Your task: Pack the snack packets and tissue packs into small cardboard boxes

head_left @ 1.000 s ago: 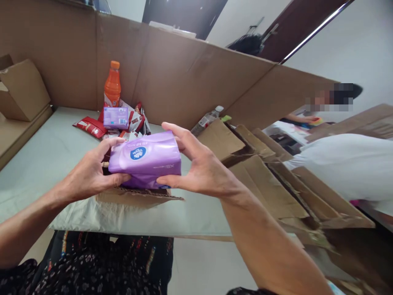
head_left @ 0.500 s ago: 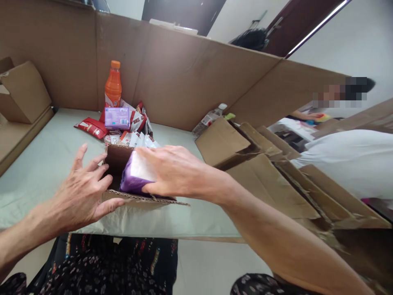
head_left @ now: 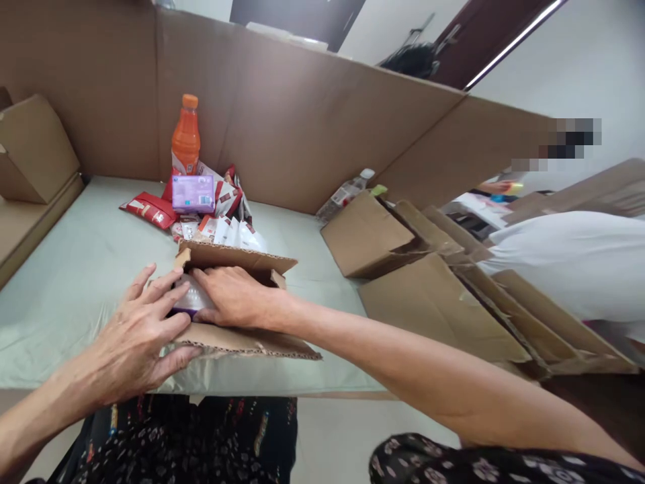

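A small cardboard box stands in front of me on the table, its flaps up. My right hand reaches down inside it, fingers and thumb around a soft purple-and-white tissue pack. Much of the pack is hidden by the hand and the box walls. At the box's left end is my left hand, fingers spread and outstretched. Its fingertips touch the rim near the pack, and its thumb lies by the front flap.
Behind the box are an orange drink bottle, a purple packet, a red packet and white sachets. Cardboard boxes and a clear bottle stand right. A tall cardboard wall runs behind. Another person is at far right.
My right hand has lowered the tissue pack from the opening into the box. The box's rear flap now shows upright. My left hand has shifted slightly down and right against the box's left end.
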Tool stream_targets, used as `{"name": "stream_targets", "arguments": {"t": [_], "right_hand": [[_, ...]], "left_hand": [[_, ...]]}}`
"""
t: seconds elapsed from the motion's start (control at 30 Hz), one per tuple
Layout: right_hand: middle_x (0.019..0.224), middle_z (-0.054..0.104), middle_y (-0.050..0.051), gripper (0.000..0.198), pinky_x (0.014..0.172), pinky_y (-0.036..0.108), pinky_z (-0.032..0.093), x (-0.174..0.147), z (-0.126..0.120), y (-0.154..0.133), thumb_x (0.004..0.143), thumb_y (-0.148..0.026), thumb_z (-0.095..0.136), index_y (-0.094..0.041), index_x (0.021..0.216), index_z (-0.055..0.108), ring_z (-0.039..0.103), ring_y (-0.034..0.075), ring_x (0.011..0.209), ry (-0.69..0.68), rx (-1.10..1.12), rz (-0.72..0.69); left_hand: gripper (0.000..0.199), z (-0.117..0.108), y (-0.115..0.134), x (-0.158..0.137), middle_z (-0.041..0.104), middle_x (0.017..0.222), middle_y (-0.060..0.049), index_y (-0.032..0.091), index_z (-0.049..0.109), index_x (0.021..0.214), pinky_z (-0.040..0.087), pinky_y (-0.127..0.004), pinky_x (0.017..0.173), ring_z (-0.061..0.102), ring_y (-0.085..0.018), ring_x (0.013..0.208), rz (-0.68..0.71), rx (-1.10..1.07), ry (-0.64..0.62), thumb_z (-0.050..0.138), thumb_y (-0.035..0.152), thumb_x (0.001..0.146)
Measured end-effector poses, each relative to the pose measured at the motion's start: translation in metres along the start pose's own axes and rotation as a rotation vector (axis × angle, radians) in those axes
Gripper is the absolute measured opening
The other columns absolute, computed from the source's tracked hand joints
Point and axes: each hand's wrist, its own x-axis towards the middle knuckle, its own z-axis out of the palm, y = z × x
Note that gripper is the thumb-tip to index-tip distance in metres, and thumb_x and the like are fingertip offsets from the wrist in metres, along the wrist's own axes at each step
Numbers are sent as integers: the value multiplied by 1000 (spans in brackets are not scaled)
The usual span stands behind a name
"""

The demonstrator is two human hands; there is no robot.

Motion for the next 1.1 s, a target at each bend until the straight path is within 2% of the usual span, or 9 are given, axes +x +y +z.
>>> {"name": "stream_targets", "arguments": {"t": [0.17, 0.27, 0.33, 0.47, 0.57, 0.63, 0.73, 0.93, 1.1], "right_hand": [[108, 79, 14, 36, 87, 41, 55, -27, -26, 10, 95, -42, 67, -15, 117, 72, 74, 29, 95, 234, 78, 36], [97, 80, 7, 26, 81, 35, 55, -24, -56, 43, 96, -37, 64, -20, 111, 76, 73, 21, 82, 482, 180, 123], [106, 79, 8, 29, 87, 38, 56, 0, -70, 74, 93, -36, 67, -20, 116, 76, 73, 24, 93, 538, 127, 153], [162, 47, 21, 84, 114, 55, 43, 86, -75, 132, 79, -37, 83, -18, 154, 51, 46, 39, 148, 391, -143, 101], [173, 22, 28, 116, 118, 62, 36, 149, -65, 156, 72, -43, 91, -16, 166, 29, 24, 45, 159, 247, -278, 95], [172, 22, 30, 120, 118, 62, 36, 179, -55, 162, 71, -45, 91, -15, 166, 26, 24, 46, 158, 209, -317, 94], [162, 41, 30, 103, 117, 58, 37, 198, -46, 164, 75, -33, 85, -14, 162, 33, 43, 43, 148, 229, -242, 100], [146, 62, 22, 78, 106, 44, 52, 143, -75, 161, 90, -40, 65, -11, 157, 39, 64, 31, 127, 369, 158, 144], [123, 75, 16, 59, 90, 38, 61, 45, -117, 118, 91, -42, 51, -12, 142, 54, 75, 25, 103, 308, 930, -133]], "left_hand": [[19, 6, -11, -3, 77, 120, -11, 20, 73, 90, 19, -59, 133, 51, -37, 147, -45, -94, -10, 80, 36, 82], [22, 11, -16, -8, 77, 122, -9, 21, 72, 94, 10, -53, 136, 47, -34, 151, -36, -134, 18, 81, 30, 76], [25, 13, -17, -11, 77, 125, -7, 22, 72, 98, 8, -50, 136, 46, -32, 151, -39, -158, 51, 79, 29, 76], [32, 18, -16, -21, 75, 132, -10, 23, 71, 108, 15, -59, 135, 45, -33, 152, -16, -124, 94, 72, 27, 77], [37, 30, -17, -29, 73, 136, -11, 24, 69, 117, 21, -65, 133, 44, -34, 153, 14, -34, 94, 68, 24, 80], [33, 40, -17, -34, 75, 133, -7, 29, 70, 117, 23, -65, 132, 49, -33, 150, -7, 42, 123, 69, 21, 84], [32, 48, -16, -39, 77, 130, -2, 34, 70, 117, 24, -65, 133, 53, -30, 147, -42, 96, 164, 69, 18, 89], [59, 8, -24, -44, 50, 162, -9, 32, 47, 154, 35, -66, 127, 41, -35, 155, -205, -61, 304, 59, 34, 96], [80, -25, -47, -2, 39, 168, -12, 35, 23, 166, 42, -61, 124, 45, -36, 151, -332, -195, 483, 65, 36, 97]]}}
